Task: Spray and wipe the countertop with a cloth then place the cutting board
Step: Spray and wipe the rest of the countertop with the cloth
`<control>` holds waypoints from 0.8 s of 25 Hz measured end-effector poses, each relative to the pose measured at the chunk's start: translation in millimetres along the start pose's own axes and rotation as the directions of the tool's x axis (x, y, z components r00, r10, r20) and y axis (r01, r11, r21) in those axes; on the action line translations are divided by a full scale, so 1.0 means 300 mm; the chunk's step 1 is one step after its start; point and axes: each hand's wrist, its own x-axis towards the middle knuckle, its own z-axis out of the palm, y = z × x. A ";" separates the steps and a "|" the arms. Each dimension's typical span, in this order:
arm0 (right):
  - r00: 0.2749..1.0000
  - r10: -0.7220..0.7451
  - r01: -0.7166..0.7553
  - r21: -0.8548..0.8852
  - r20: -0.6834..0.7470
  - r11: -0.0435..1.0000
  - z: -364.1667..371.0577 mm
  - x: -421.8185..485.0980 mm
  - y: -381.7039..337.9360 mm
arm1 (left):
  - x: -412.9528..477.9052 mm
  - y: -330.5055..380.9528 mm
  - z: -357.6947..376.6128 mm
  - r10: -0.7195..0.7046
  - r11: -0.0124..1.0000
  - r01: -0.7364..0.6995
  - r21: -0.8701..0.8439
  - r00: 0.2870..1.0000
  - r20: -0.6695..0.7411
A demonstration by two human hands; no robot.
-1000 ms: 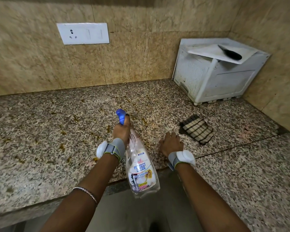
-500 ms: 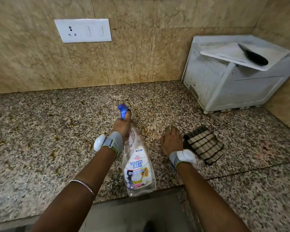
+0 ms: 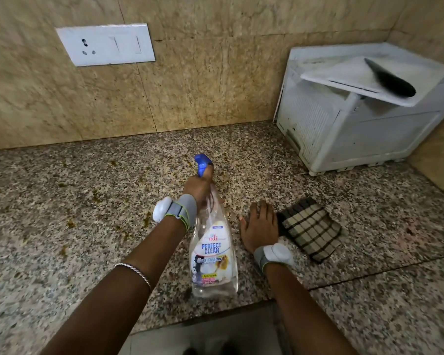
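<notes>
Left hand [image 3: 199,187] grips the neck of the spray bottle [image 3: 213,254], held above the stained counter [image 3: 75,201]. Right hand [image 3: 260,226] lies flat on the counter, fingers straight, just beside the folded checked cloth [image 3: 310,230]. Far right, the cutting board [image 3: 356,75] rests atop a white crate [image 3: 369,134], with a dark knife [image 3: 390,82] on it.

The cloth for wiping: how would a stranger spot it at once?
Start at the white plastic crate in the right back corner. In front of it, beside the right hand, lies the cloth: folded, beige with dark checks, the only fabric there.
</notes>
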 end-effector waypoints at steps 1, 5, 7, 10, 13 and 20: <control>1.000 -0.002 0.002 -0.012 -0.008 1.000 0.002 -0.002 0.001 | 0.010 0.014 0.000 -0.003 1.000 0.003 0.003 1.000 -0.013; 0.999 0.005 -0.006 -0.050 -0.034 0.999 0.000 0.001 0.003 | 0.058 0.073 -0.012 0.043 0.996 -0.044 -0.078 0.999 -0.020; 1.000 0.007 -0.008 -0.043 -0.026 0.999 0.004 0.007 0.009 | 0.085 0.086 -0.021 0.074 0.996 -0.076 -0.037 0.996 -0.042; 1.000 0.011 -0.012 -0.057 -0.019 0.998 0.009 0.009 0.009 | 0.109 0.093 -0.038 0.080 0.996 -0.077 0.035 0.990 -0.113; 0.999 0.005 -0.008 -0.063 -0.046 0.998 0.013 0.012 0.010 | 0.106 0.069 -0.052 0.025 1.000 -0.026 -0.010 0.992 -0.127; 0.997 -0.005 0.003 -0.033 -0.077 0.999 0.025 0.014 0.015 | 0.066 -0.057 -0.056 -0.074 0.997 0.071 -0.029 0.991 -0.115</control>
